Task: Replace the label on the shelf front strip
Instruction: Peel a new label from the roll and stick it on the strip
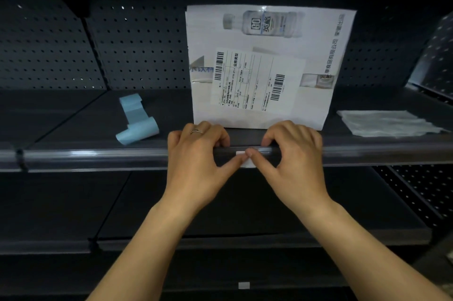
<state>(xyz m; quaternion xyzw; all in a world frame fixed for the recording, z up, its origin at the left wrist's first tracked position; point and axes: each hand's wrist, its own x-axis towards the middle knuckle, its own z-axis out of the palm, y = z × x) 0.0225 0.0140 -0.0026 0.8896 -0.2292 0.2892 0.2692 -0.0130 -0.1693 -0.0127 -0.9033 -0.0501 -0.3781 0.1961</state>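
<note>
A clear plastic front strip (122,156) runs along the edge of the dark shelf. A small white label (246,159) sits on the strip between my two thumbs. My left hand (198,153) has its fingers curled over the top of the strip and its thumb pressing the label from the left. My right hand (291,151) mirrors it, fingers hooked over the strip's top edge, thumb tip on the label from the right. Most of the label is hidden by the thumbs.
A white carton (264,65) with a shipping slip stands on the shelf right behind my hands. A curled strip of light blue backing paper (136,120) lies to the left. A folded white cloth (384,123) lies at the right. Another small white label (244,285) sits on a lower shelf edge.
</note>
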